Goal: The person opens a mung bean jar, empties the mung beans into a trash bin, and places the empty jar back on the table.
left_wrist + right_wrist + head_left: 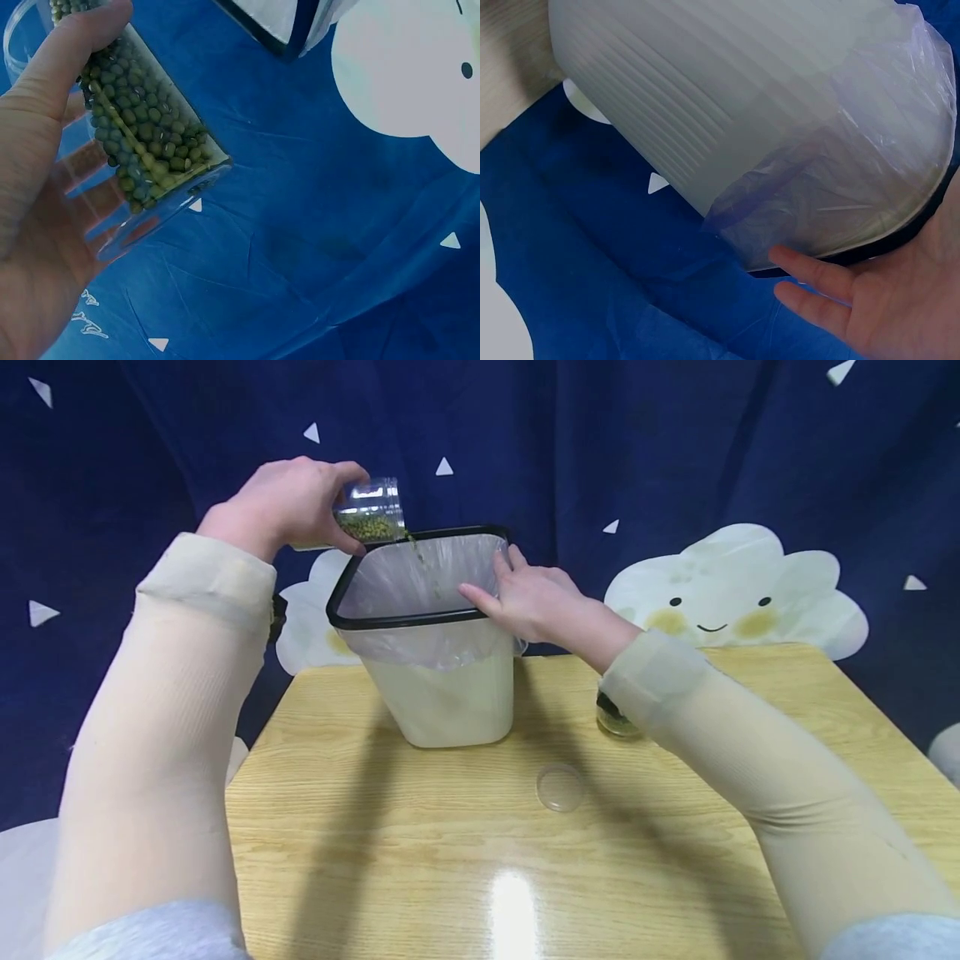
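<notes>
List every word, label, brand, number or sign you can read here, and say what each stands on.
Nothing can be read for certain.
White script-like marks on the blue curtain, low in the left wrist view: too small and blurred to read.
Clear jar in the left hand: no lettering visible.
Bin: no lettering on the sides that show.
Clear disc on the table: none visible.
</notes>
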Available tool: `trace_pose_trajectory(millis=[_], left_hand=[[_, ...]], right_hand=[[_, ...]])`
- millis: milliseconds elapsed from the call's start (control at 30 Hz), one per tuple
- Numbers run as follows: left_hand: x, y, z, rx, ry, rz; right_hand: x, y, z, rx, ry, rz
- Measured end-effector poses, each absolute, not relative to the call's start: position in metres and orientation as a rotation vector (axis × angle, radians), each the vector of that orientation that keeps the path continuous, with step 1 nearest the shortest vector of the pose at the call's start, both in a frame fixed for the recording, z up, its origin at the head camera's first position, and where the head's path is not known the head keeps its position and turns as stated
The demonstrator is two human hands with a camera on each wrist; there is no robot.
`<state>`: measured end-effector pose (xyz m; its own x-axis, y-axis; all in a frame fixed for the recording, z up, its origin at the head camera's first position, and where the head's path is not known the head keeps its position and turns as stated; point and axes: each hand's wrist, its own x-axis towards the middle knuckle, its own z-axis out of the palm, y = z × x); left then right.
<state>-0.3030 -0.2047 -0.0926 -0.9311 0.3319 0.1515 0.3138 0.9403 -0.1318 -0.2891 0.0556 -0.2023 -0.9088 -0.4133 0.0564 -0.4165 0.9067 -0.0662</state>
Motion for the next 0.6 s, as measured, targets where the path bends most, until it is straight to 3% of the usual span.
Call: trace_pose_trajectory(millis=[600], left_hand=[[-0.304, -0.207, -0.099, -0.483, -2.977, 0.178]], right_hand=[[-0.287, 0.054, -0.201, 0.652, -3.018, 0.121]])
